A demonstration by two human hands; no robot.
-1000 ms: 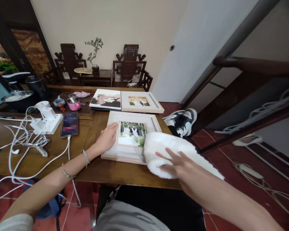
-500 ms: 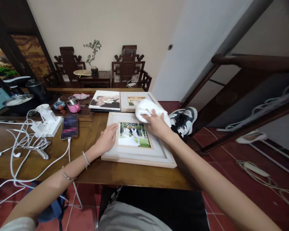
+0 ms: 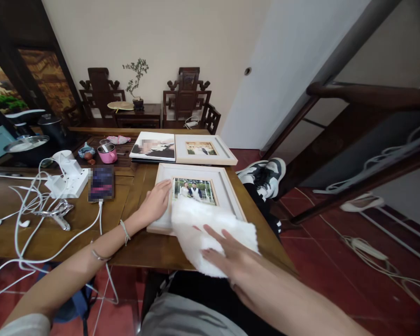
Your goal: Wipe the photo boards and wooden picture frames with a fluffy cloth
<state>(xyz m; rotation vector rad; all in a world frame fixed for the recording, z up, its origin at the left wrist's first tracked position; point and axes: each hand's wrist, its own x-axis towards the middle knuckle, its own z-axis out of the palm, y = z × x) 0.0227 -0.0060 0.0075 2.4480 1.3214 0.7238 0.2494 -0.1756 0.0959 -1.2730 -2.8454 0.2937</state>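
Note:
A light wooden picture frame [image 3: 235, 189] lies face up on the brown table, with a wedding photo in its centre. My left hand [image 3: 155, 203] rests on its left side, fingers stretched flat near the photo's edge. In my right hand [image 3: 228, 255] is a fluffy white cloth [image 3: 199, 217], spread over the frame's near right part and overhanging its front edge. The cloth hides the lower part of the photo and the near right corner of the frame.
Behind lie a second picture frame [image 3: 226, 148] and a photo album [image 3: 152, 145]. To the left are a phone [image 3: 101, 183], a power strip [image 3: 72, 184], tangled white cables and a pink cup [image 3: 107, 153]. Someone's sneakers [image 3: 266, 175] show past the table's right edge.
My right hand has brought the cloth from the frame's far right corner down to its near side, and the cloth has spread out. My left hand has stayed in place.

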